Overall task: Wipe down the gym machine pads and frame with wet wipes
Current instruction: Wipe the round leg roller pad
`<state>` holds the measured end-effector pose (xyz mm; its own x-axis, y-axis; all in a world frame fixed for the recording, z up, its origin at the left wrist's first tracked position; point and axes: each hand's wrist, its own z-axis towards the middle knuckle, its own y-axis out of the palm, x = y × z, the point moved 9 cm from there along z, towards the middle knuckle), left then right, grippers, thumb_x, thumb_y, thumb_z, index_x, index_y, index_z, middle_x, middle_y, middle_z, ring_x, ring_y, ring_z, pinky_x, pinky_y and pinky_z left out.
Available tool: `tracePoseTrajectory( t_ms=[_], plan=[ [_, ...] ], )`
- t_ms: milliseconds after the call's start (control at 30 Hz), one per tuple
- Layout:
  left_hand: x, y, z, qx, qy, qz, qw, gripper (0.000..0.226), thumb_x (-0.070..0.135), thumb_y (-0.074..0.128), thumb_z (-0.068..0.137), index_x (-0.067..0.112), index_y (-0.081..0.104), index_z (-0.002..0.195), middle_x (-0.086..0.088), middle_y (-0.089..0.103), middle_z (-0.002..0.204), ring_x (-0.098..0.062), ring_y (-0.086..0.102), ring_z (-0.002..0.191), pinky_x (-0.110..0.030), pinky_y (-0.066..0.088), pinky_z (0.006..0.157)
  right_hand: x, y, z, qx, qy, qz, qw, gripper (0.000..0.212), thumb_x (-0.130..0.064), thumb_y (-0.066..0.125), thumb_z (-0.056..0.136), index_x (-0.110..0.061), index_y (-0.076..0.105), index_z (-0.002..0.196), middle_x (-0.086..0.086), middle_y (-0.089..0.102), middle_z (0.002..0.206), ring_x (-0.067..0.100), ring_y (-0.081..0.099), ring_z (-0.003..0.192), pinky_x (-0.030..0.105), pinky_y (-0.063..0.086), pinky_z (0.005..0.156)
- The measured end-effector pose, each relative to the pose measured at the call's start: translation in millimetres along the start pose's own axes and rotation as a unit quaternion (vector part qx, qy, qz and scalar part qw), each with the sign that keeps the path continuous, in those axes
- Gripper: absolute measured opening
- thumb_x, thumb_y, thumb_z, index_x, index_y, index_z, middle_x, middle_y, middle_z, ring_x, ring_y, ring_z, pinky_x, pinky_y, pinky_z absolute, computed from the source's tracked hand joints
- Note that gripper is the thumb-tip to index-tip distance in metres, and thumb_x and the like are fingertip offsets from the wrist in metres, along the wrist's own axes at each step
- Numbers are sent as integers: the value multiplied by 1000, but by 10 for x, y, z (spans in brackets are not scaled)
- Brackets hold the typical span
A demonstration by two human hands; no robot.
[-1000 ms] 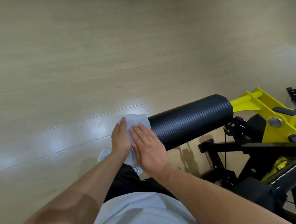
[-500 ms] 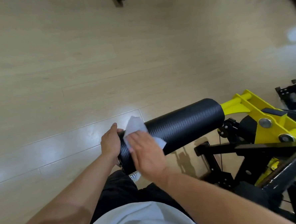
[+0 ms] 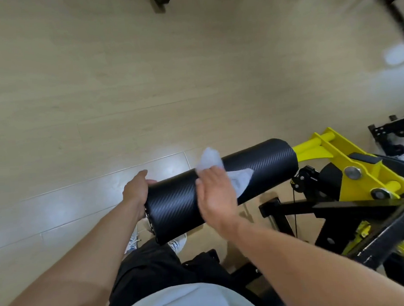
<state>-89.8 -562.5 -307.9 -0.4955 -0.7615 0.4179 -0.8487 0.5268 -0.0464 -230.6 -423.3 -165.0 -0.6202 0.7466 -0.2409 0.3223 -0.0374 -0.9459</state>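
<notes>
The right hand [image 3: 216, 194] lies flat on top of the black roller pad [image 3: 222, 187], palm down, fingers straight and close together, pressing a white wet wipe [image 3: 239, 177] against the textured cover. The wipe sits under the palm and fingers: one crumpled corner pokes out past the fingertips on the far side of the pad, another flap spills out on the side toward the yellow bracket [image 3: 353, 165]. It lies near the middle of the pad's length.

The left hand [image 3: 136, 192] is at the pad's free end, the end nearest the person, fingers curled over the rim of the end cap, thumb on the far side, gripping the pad itself. It is apart from the wipe and does not touch it.

The pad runs across the lower middle of the view, above the pale wood floor [image 3: 145, 85], its far end joined to the yellow bracket and black frame [image 3: 341, 208] at the right edge. White sneakers [image 3: 178, 243] show just below the pad's near end.
</notes>
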Motion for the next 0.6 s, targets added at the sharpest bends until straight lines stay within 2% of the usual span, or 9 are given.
tracePoseTrajectory(
  t_ms=[67,133,167,233,300,400,467,533,600],
  plan=[
    [-20,-30,23,10,-3,-25,1000,40,50,59,86,13,74,84,-11,75,91,-29,66,70,-37,53,69,-747,355,-345,-81,-164,23,983,30,-21,45,104,-9,67,120,11,68,122,29,58,120,44,40,113],
    [17,-68,-15,29,23,-60,998,35,48,64,86,14,72,85,-8,75,90,-28,68,77,-39,54,80,-859,381,-392,-104,-236,39,965,46,-31,32,109,-14,50,148,3,53,151,19,38,146,36,18,127],
    [79,-91,-69,41,64,-56,995,36,48,62,89,14,72,87,-6,75,93,-27,69,84,-40,52,86,-657,319,-261,-98,-228,33,968,48,-35,28,110,-17,45,152,0,47,156,16,32,150,34,12,127],
    [231,-118,-335,50,192,-17,980,31,41,56,97,15,72,95,4,74,102,-18,67,102,-32,47,92,-23,118,102,-59,-160,-6,985,48,-35,24,110,-17,52,146,1,55,149,20,43,144,37,22,125],
    [255,-83,-642,38,312,57,948,19,31,56,100,20,70,104,13,68,111,-9,60,112,-22,41,92,879,-207,473,-14,-38,-59,997,48,-29,23,108,-11,65,123,9,67,123,31,59,121,43,41,110],
    [76,14,-845,13,415,147,898,18,31,59,96,27,63,114,13,59,126,-2,48,126,-22,34,109,1914,-551,682,3,89,-62,994,63,-31,9,101,1,63,101,20,65,105,42,58,107,51,41,103],
    [60,47,-811,27,425,163,890,17,30,58,97,28,62,114,10,58,126,-5,48,125,-25,34,110,2039,-551,665,-7,143,-52,988,71,-33,3,99,1,64,102,21,65,109,42,54,111,49,36,109],
    [122,49,-728,44,375,160,912,11,28,56,101,26,64,108,7,62,118,-12,53,114,-29,40,99,1624,-574,545,47,181,-45,981,58,-32,16,103,-4,66,96,18,67,103,37,55,106,48,40,104],
    [168,50,-570,35,293,150,944,22,34,51,102,21,69,102,5,66,110,-15,57,103,-27,39,84,759,-378,372,43,86,-28,995,50,-31,25,106,-11,67,88,10,69,93,29,60,95,45,46,97]
  ],
)
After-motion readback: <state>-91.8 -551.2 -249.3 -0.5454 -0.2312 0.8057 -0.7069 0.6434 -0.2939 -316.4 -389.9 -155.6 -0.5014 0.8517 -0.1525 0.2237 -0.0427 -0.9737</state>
